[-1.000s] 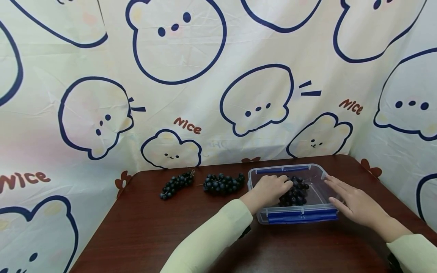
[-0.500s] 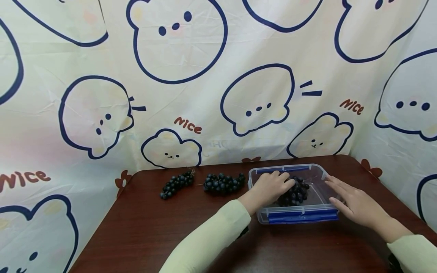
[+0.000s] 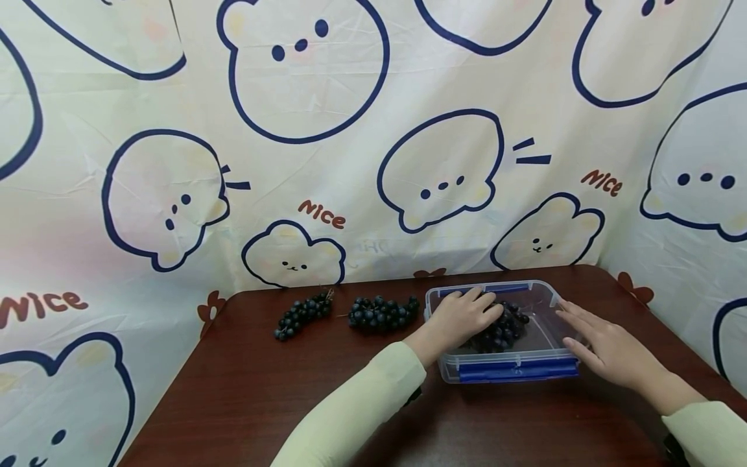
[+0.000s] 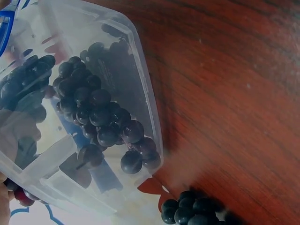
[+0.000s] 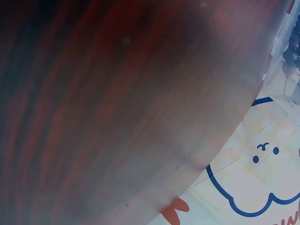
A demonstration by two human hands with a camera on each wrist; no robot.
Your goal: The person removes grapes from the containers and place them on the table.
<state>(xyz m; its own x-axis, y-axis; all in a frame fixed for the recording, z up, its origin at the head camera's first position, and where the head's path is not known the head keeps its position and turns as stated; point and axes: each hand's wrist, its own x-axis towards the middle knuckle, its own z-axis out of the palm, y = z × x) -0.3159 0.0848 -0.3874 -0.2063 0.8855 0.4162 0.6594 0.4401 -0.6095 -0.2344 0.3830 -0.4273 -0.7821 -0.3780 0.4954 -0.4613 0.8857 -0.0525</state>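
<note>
My left hand [image 3: 459, 322] reaches over the left side of a clear plastic box [image 3: 548, 355] with blue latches, its curled fingers on dark grapes [image 3: 506, 329] inside; its fingertips are hidden. Seen through the box wall [image 4: 149, 101] in the left wrist view, the grapes [image 4: 96, 105] lie along one side, and a bit of hand shows at the lower left edge. Fingers extended, my right hand [image 3: 613, 353] rests against the box's right rim. The right wrist view has only the box's edge [image 5: 277, 49] and some grapes [image 5: 291, 55], without the hand.
Two more dark grape bunches lie left of the box on the brown table [image 3: 327, 395]: one close beside it [image 3: 380, 314], the other farther left [image 3: 302, 316] with its stem toward the back. A cartoon-printed cloth [image 3: 327, 168] hangs behind the table.
My left hand has shifted slightly left within the box, and the grapes beneath it now spread a little farther left. The right hand has stayed in place.
</note>
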